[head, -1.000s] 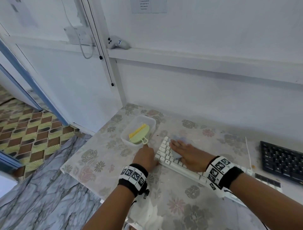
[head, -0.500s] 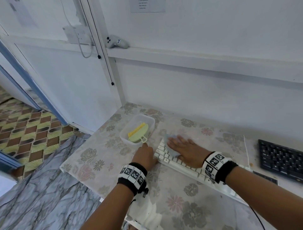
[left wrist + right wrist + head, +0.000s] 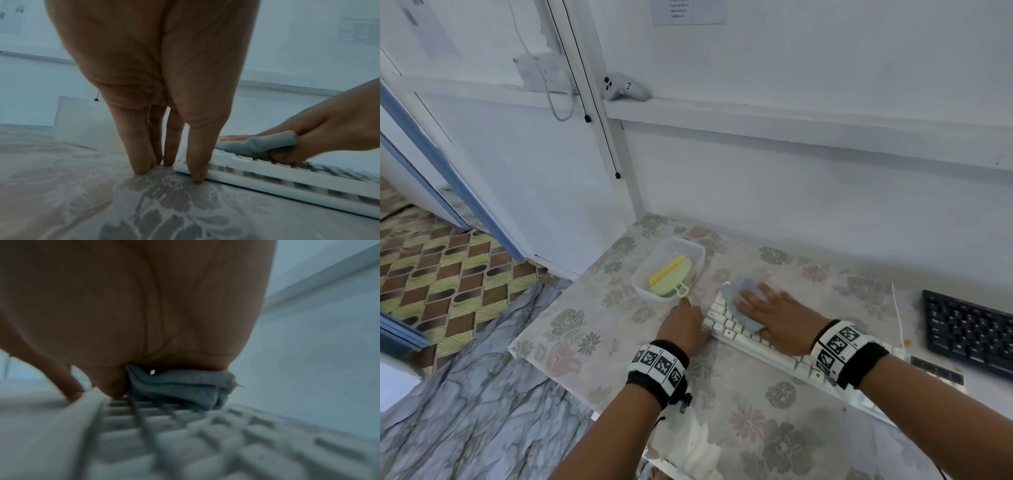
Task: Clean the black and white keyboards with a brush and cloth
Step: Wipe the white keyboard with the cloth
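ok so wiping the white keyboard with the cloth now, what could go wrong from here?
The white keyboard is braced only by left hand fingertips at its end, so it might skid. The right hand presses the cloth flat; keycaps could snag. A stroke overshooting that end may hit the brush tub.

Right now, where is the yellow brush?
In the head view, the brush lies in the clear plastic tub on the table's far left, just beyond the left hand.
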